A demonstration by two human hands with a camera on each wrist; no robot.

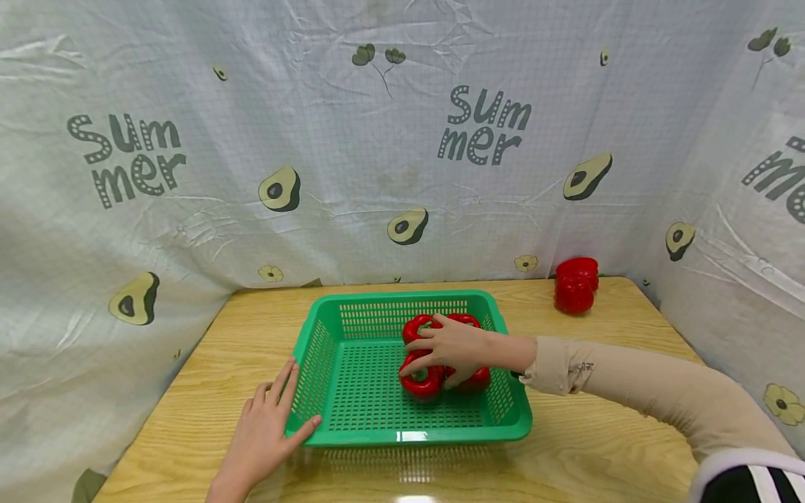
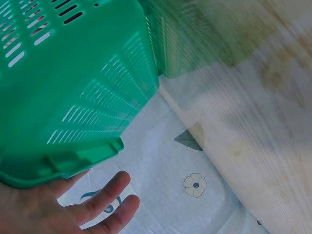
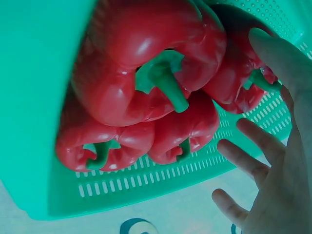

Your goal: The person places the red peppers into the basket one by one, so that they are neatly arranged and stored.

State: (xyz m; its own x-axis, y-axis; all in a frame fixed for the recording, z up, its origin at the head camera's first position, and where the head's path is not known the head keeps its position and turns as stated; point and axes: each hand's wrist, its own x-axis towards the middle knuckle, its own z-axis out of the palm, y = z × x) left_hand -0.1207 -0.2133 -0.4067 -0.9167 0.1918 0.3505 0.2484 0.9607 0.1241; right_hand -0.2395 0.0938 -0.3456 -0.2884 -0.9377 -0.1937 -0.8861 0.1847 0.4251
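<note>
Green basket: It sat on the bench (image 1: 597, 426), its near rim (image 1: 352, 439) facing you and its left half bare.
Peppers in the basket: Four red peppers (image 1: 423, 388) lay clustered at the right end, green stems showing in the right wrist view.
Peppers outside: More red peppers (image 1: 574, 295), apparently two, stood together at the bench's far right corner, well apart from the basket.
Left hand: Your left hand (image 1: 262, 429) was spread wide against the basket's left rim, thumb near the front corner, gripping nothing.
Right hand: Your right hand (image 1: 458, 346) reached over the cluster with its fingers spread wide; none curled round a pepper, and firm contact could not be told.
Hazard, peppers: Their smooth, rounded skins probably offered little grip; an off-centre push could have rolled one into its neighbours.
Hazard, basket: A sideways push from your right hand, poorly braced by your left, might have slid it.
Hazard, sleeve: Your sleeve (image 1: 629, 377), crossing the right rim, could have snagged there.
</note>
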